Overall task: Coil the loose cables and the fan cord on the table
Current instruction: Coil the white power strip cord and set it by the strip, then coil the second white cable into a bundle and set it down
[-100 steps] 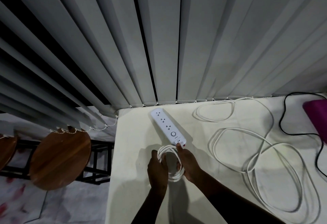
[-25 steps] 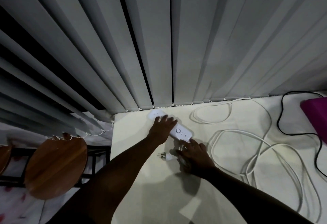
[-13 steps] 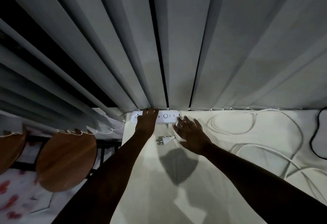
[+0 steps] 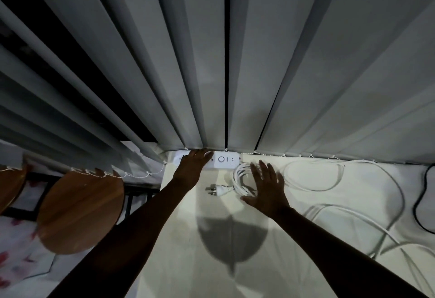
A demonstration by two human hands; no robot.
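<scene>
A white power strip [image 4: 226, 159] lies against the blinds at the table's far left corner. My left hand [image 4: 191, 168] rests flat on its left half. Its coiled white cord [image 4: 242, 175] lies just in front of it, with the plug [image 4: 215, 189] pointing left. My right hand [image 4: 267, 188] is spread open with straight fingers over the right side of that coil; whether it touches the coil I cannot tell. A long loose white cable [image 4: 329, 175] loops over the table to the right. A black cord [image 4: 421, 201] runs along the right edge.
Grey vertical blinds [image 4: 211, 62] hang close behind the cream table [image 4: 188, 262]. The table's left edge drops off to round wooden stools [image 4: 80, 210] and a patterned floor.
The power strip went from a diagonal position to flush against the blinds. My right hand has let go of the cord coil and drawn back to the right, uncovering the coil and plug.
</scene>
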